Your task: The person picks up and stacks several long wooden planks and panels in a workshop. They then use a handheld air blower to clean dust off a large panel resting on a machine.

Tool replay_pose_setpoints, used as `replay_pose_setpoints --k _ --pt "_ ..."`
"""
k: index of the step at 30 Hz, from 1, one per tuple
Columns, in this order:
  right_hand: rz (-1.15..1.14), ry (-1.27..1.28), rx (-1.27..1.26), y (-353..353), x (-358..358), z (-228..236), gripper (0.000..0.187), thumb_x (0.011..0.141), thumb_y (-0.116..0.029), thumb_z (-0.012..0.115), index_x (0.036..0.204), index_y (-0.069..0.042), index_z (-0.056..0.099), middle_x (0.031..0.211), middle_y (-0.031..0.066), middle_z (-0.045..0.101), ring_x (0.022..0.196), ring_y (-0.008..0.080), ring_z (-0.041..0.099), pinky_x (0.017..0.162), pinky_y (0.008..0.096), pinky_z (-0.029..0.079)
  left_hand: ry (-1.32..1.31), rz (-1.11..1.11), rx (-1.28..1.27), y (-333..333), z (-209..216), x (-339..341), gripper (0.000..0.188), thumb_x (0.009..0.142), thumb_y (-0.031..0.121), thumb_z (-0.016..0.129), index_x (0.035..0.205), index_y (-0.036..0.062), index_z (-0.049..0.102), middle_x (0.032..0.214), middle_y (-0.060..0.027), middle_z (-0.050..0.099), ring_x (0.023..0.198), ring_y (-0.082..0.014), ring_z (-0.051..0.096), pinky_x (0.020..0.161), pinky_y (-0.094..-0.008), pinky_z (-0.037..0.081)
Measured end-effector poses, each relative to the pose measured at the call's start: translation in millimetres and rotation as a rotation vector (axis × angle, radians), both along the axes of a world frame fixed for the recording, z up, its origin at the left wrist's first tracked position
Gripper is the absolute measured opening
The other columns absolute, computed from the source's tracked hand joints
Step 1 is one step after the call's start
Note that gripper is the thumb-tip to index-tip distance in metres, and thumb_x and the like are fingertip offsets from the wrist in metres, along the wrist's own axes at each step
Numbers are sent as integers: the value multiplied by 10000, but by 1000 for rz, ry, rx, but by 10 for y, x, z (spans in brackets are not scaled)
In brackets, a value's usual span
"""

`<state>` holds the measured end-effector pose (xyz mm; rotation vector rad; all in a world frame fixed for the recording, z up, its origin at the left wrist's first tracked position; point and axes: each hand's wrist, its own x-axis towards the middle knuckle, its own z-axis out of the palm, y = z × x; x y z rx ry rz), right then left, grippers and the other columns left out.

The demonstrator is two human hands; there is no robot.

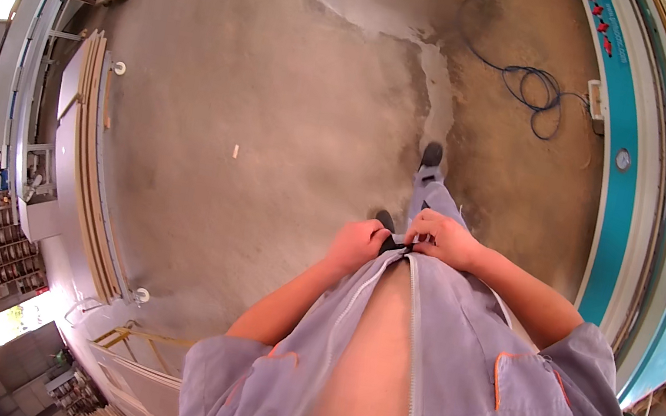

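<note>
I wear a grey work jacket [477,347] with orange trim, its front parted and a light zipper [413,345] running down each edge. The two zipper edges come together at the waist. There my left hand [358,244] is closed, its fingertips beside a small black piece [390,246] that could be a belt or cloth. Just to the right, my right hand [445,239] pinches at the lower end of the zipper. The fingers partly hide what they grip. Below them show grey trousers [437,199] and two dark shoes [432,154], one foot ahead of the other.
To the right runs a long teal and white machine [614,202] with a round gauge and red knobs. A coiled dark hose [537,91] lies on the concrete floor [279,111]. Upright boards [93,168] on a wheeled cart line the left; a small pale scrap [236,151] lies on the floor.
</note>
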<state>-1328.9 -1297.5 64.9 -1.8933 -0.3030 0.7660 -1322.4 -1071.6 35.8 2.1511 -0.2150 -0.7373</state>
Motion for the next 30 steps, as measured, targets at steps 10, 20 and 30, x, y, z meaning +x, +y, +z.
replay_pose_setpoints --k 10,20,30 --pt "331 -38 -43 -442 2875 179 327 818 -357 596 799 -40 673 778 146 636 729 300 601 656 388 465 -288 139 221 -467 -350 2255 282 855 263 533 725 25 612 705 -208 598 643 -395 582 575 -467 453" --pt "546 76 -434 -790 5156 329 347 840 -347 512 740 -45 651 711 163 616 700 344 601 612 428 465 -328 99 173 -1061 -562 4624 309 856 290 521 716 29 610 719 -201 604 658 -392 589 575 -464 462" --pt "345 -29 -106 -1155 7255 208 338 832 -287 522 716 29 549 625 229 494 549 334 476 543 427 367 -375 -29 140 -1415 -622 7167 331 869 295 484 672 49 585 699 -200 602 653 -396 590 575 -476 462"
